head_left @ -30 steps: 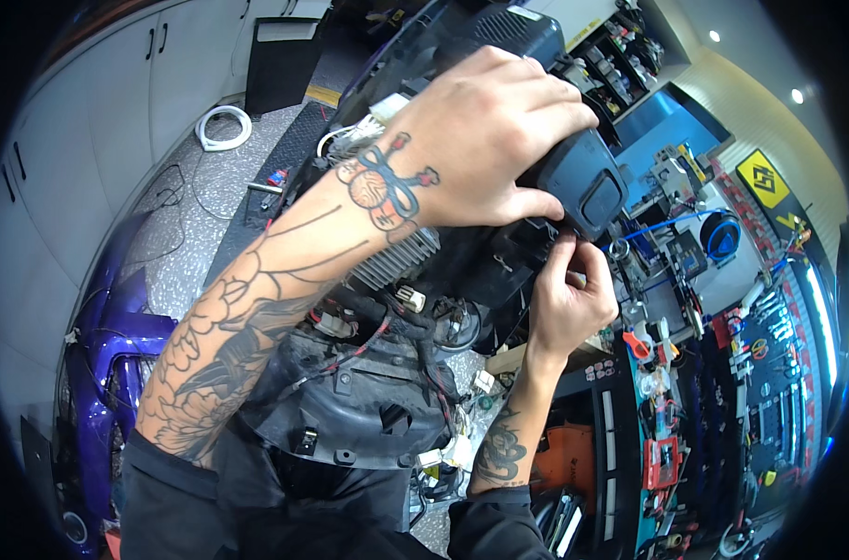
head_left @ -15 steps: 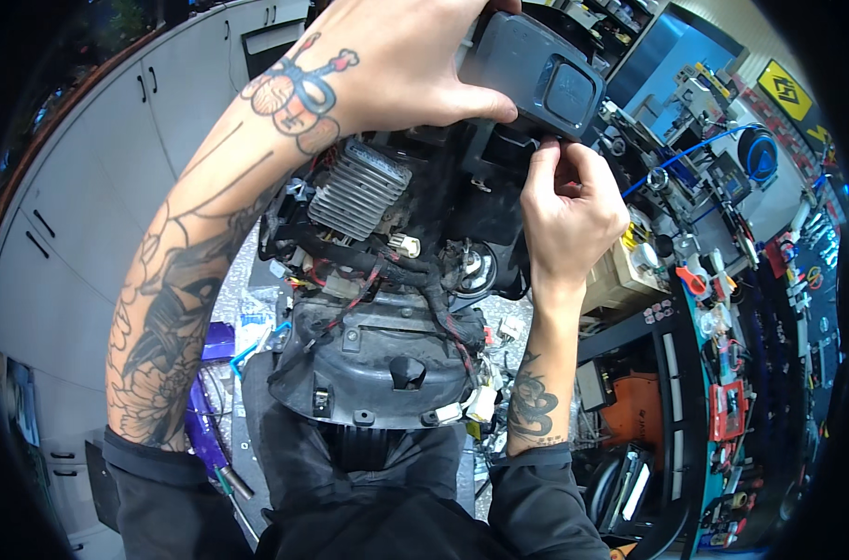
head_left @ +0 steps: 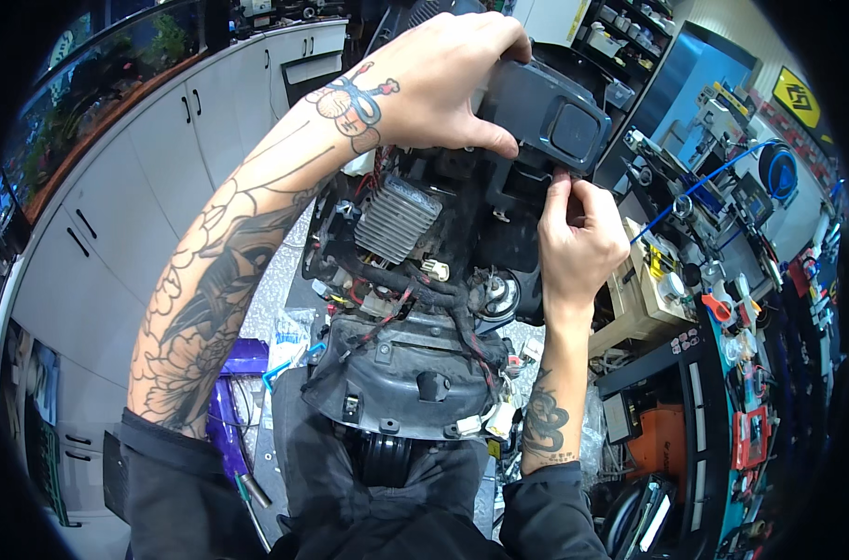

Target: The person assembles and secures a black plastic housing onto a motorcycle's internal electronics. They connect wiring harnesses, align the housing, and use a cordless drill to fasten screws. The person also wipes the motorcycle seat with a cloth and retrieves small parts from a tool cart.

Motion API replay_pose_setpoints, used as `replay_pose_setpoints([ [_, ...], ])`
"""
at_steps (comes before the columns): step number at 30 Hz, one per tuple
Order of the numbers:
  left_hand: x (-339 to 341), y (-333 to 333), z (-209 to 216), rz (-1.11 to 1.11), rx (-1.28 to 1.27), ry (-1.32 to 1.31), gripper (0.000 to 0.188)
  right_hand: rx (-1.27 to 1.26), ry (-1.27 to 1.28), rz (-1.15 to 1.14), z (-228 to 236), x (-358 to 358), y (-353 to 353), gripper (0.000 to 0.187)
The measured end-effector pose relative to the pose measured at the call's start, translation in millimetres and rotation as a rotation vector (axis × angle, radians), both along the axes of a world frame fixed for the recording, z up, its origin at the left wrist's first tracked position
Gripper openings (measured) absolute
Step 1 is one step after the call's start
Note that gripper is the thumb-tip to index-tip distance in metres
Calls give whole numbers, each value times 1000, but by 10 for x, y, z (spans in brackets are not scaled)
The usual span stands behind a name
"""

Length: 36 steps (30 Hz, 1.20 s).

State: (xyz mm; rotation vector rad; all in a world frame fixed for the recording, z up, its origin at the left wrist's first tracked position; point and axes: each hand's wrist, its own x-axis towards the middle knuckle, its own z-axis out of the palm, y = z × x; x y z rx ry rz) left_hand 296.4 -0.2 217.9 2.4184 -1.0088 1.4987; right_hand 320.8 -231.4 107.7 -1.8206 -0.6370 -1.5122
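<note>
A dark grey plastic housing (head_left: 532,117) with a rounded square recess sits at the top of a stripped-down scooter front. My left hand (head_left: 457,89) is closed over its left side, thumb along the near edge and fingers curling over the far edge. Under its lower right corner, my right hand (head_left: 583,238) is closed in a pinch; whatever lies between thumb and fingers is hidden. Nearer me are a finned silver metal block (head_left: 396,222), a black wiring bundle (head_left: 410,291), a white connector (head_left: 434,271) and a curved black plastic panel (head_left: 378,387).
White cabinets (head_left: 117,224) and an aquarium (head_left: 117,89) line the left. On the right stand a wooden box (head_left: 634,303) and a bench crowded with tools, including a red case (head_left: 751,439). Purple body panels (head_left: 227,415) lie low on the left.
The whole view has shifted, so the scene appears lower and further right. Both hands keep much the same hold at the housing.
</note>
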Motion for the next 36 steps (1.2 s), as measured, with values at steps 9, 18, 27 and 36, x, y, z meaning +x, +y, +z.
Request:
replay_pose_setpoints([
  [9,11,68,-43,-33,-9,84,86,2,12,-4,2,-9,-1,12],
  [18,-23,50,-71,-14,10,26,84,-61,20,-16,16,-31,-48,23],
  [27,-251,79,-21,-34,9,-11,76,-123,165,193,-231,-573,-60,15],
  [36,-1346,558,-721,33,-756,224,34,-123,124,330,-160,-731,-27,16],
])
